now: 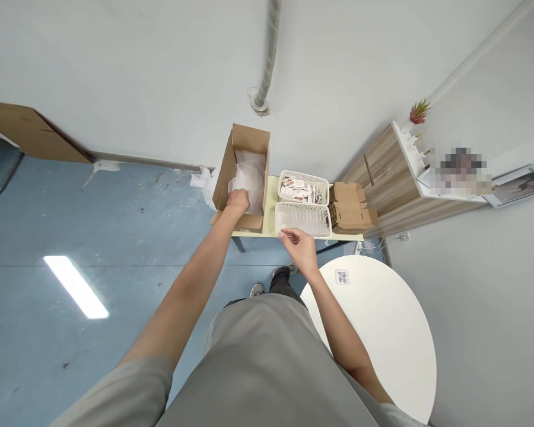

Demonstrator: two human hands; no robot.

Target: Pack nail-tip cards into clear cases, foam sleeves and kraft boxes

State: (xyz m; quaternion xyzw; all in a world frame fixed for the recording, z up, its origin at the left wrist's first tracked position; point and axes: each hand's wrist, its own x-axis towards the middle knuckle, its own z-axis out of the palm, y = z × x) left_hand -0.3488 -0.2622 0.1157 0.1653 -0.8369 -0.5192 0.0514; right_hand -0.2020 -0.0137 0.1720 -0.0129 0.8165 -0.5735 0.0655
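- I see the left hand [238, 200] reaching into the open box [244, 142]; it rests on the white sheets [253, 172] inside; the fingers are curled down and hidden, so I cannot tell if they grip a sheet
- The right hand [299, 246] is at the near rim of the near basket [277, 220]; thumb and forefinger are pinched together, other fingers loosely bent; if something small is between them I cannot tell
- Box and near basket stand side by side on the table [271, 193], box on the left
- Far basket [289, 174] with packets is behind the near one; cardboard flats [350, 209] lie just right of both
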